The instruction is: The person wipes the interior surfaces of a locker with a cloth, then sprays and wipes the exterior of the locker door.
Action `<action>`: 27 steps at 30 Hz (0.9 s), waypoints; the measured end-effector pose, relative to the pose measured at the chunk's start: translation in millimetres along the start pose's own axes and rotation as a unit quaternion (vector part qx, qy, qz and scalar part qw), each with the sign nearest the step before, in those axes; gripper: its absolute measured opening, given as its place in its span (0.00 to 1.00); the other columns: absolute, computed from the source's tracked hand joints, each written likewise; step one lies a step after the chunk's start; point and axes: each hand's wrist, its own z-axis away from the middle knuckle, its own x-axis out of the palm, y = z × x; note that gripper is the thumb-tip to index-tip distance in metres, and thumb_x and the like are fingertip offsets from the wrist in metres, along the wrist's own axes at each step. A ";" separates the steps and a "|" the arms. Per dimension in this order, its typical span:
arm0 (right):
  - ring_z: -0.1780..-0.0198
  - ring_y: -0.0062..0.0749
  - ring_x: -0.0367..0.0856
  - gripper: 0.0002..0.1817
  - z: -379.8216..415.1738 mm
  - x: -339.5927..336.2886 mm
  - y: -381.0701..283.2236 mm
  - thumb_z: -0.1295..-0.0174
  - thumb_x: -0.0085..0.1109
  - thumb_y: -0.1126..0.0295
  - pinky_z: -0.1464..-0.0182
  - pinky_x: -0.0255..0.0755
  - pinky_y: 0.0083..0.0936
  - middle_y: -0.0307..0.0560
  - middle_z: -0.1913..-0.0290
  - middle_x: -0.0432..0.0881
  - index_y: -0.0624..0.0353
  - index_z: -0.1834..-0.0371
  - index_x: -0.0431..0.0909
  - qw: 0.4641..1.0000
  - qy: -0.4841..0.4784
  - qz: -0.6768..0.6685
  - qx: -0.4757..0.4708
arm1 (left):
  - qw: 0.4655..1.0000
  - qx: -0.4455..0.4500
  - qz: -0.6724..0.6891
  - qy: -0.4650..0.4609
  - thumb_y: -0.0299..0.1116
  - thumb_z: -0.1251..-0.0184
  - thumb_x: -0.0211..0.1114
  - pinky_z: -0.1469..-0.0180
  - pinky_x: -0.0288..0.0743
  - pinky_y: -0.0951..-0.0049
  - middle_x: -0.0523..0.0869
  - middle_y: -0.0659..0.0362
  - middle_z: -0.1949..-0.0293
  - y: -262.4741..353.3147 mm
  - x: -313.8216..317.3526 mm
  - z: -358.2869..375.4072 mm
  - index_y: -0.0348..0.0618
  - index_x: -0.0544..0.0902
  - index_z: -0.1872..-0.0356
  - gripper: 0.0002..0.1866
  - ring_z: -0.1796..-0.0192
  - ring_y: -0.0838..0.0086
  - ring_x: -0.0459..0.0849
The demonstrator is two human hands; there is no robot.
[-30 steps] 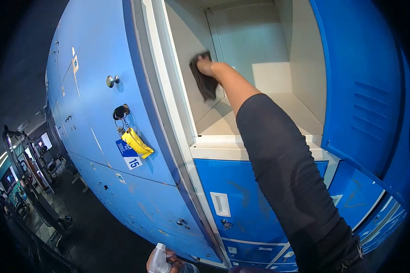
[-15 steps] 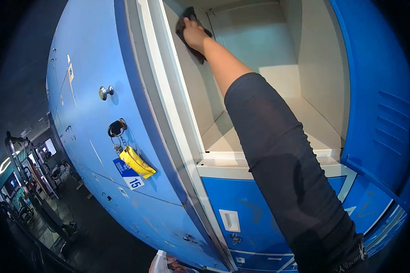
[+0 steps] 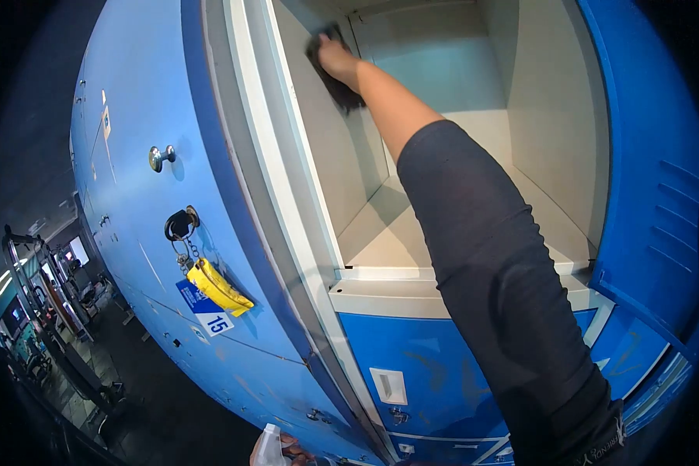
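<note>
Your right arm (image 3: 505,279) is stretching from five o'clock to twelve, your right hand (image 3: 336,60) gripping; your left hand (image 3: 290,450) is curling near six o'clock.

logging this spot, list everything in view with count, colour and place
dark crumpled cloth: one, dark, against compartment's left wall
plastic spray bottle: one, whitish trigger head, bottom edge
open metal compartment: one, off-white, upper centre
open metal door: one, blue, right
closed metal doors: several, blue, below compartment
light-blue locker doors: several, left
round metal knob: one, silver, upper left door
yellow key pouch: one, hanging from black-headed key
number 15 tag: one, blue-white, beside pouch
gym equipment: several, dark, far left
right hand: one, on cloth
left hand: one, at bottle
</note>
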 end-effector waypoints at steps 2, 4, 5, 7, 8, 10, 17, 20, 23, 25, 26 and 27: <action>0.22 0.53 0.33 0.34 -6.9 2.1 -29.9 0.30 0.22 0.49 0.24 0.32 0.42 0.52 0.22 0.37 0.47 0.23 0.38 0.994 0.040 0.034 -0.097 | 1.000 -0.006 0.005 -0.003 0.18 0.44 0.66 0.58 0.78 0.73 0.80 0.59 0.63 1.2 0.7 -4.2 0.33 0.70 0.43 0.25 0.63 0.75 0.80; 0.22 0.51 0.33 0.34 -26.1 3.5 -42.6 0.30 0.22 0.49 0.24 0.33 0.41 0.50 0.22 0.36 0.48 0.23 0.37 0.989 0.000 0.079 -0.122 | 1.000 -0.018 0.015 -0.005 0.18 0.44 0.66 0.58 0.78 0.73 0.80 0.59 0.63 -1.3 0.5 -5.8 0.33 0.71 0.43 0.25 0.63 0.75 0.79; 0.22 0.50 0.33 0.34 -43.7 2.1 -44.9 0.30 0.22 0.49 0.24 0.33 0.40 0.49 0.22 0.36 0.48 0.23 0.36 0.986 -0.019 0.101 -0.135 | 1.000 -0.017 0.015 -0.008 0.18 0.44 0.66 0.59 0.78 0.73 0.79 0.59 0.63 -2.5 -0.3 -6.7 0.33 0.71 0.43 0.25 0.63 0.75 0.79; 0.22 0.47 0.38 0.33 -75.5 11.3 -27.4 0.30 0.24 0.49 0.24 0.37 0.40 0.48 0.22 0.39 0.45 0.23 0.40 0.970 0.121 0.109 -0.182 | 1.000 -0.013 0.019 -0.012 0.18 0.44 0.66 0.59 0.78 0.73 0.79 0.59 0.64 -5.9 -0.8 -9.1 0.34 0.71 0.44 0.25 0.63 0.75 0.79; 0.22 0.45 0.41 0.32 -95.6 17.1 -9.8 0.29 0.25 0.48 0.25 0.39 0.40 0.47 0.22 0.40 0.44 0.23 0.42 0.954 0.189 0.112 -0.203 | 1.000 -0.010 0.008 -0.012 0.18 0.44 0.66 0.59 0.77 0.73 0.79 0.60 0.64 -8.0 -1.7 -9.2 0.34 0.71 0.44 0.25 0.63 0.75 0.79; 0.23 0.49 0.41 0.34 -113.7 18.5 9.6 0.30 0.24 0.45 0.26 0.39 0.46 0.50 0.22 0.43 0.46 0.23 0.43 0.967 0.160 0.020 -0.198 | 1.000 -0.004 -0.012 -0.012 0.18 0.44 0.66 0.59 0.77 0.73 0.79 0.60 0.64 -11.3 -3.7 -9.7 0.34 0.71 0.44 0.25 0.63 0.76 0.79; 0.28 0.46 0.48 0.31 -40.4 -1.1 45.2 0.30 0.26 0.52 0.29 0.46 0.42 0.53 0.27 0.50 0.56 0.28 0.49 0.997 0.063 0.048 -0.002 | 0.999 -0.031 -0.035 -0.005 0.17 0.44 0.65 0.58 0.77 0.74 0.80 0.60 0.63 -9.5 -3.8 -11.2 0.34 0.72 0.44 0.24 0.63 0.75 0.79; 0.30 0.45 0.52 0.30 -16.2 -7.2 74.7 0.30 0.28 0.54 0.32 0.49 0.41 0.54 0.30 0.54 0.60 0.30 0.52 0.984 -0.021 0.080 0.155 | 0.998 -0.004 -0.059 -0.019 0.17 0.44 0.65 0.57 0.77 0.74 0.80 0.60 0.63 -5.7 -1.7 -12.7 0.34 0.72 0.44 0.24 0.63 0.75 0.79; 0.33 0.44 0.57 0.29 13.9 -16.1 79.7 0.30 0.30 0.56 0.34 0.53 0.41 0.55 0.32 0.58 0.63 0.32 0.56 0.941 -0.127 0.079 0.303 | 0.998 -0.049 0.005 -0.025 0.18 0.44 0.65 0.57 0.77 0.74 0.79 0.60 0.63 -2.5 2.6 -11.7 0.34 0.71 0.42 0.26 0.63 0.75 0.79; 0.37 0.44 0.61 0.28 25.3 -19.6 61.3 0.30 0.30 0.56 0.38 0.57 0.41 0.55 0.36 0.62 0.65 0.35 0.59 0.940 -0.138 0.058 0.308 | 0.999 -0.027 0.003 -0.028 0.19 0.44 0.66 0.57 0.77 0.73 0.79 0.60 0.63 0.6 6.9 -12.1 0.34 0.70 0.42 0.27 0.63 0.75 0.79; 0.41 0.43 0.64 0.27 29.7 -21.5 49.5 0.30 0.31 0.55 0.41 0.59 0.42 0.55 0.39 0.65 0.64 0.37 0.62 0.942 -0.141 0.046 0.302 | 1.000 -0.015 0.001 -0.027 0.20 0.44 0.67 0.57 0.77 0.73 0.79 0.60 0.63 1.8 8.3 -12.7 0.34 0.70 0.41 0.27 0.63 0.76 0.79; 0.42 0.43 0.65 0.27 23.9 -15.1 36.3 0.31 0.31 0.56 0.41 0.61 0.42 0.56 0.39 0.67 0.65 0.39 0.65 0.961 -0.112 0.001 0.254 | 0.999 -0.016 0.009 -0.032 0.21 0.44 0.67 0.57 0.77 0.73 0.79 0.60 0.63 2.6 8.4 -12.2 0.34 0.69 0.41 0.28 0.62 0.76 0.79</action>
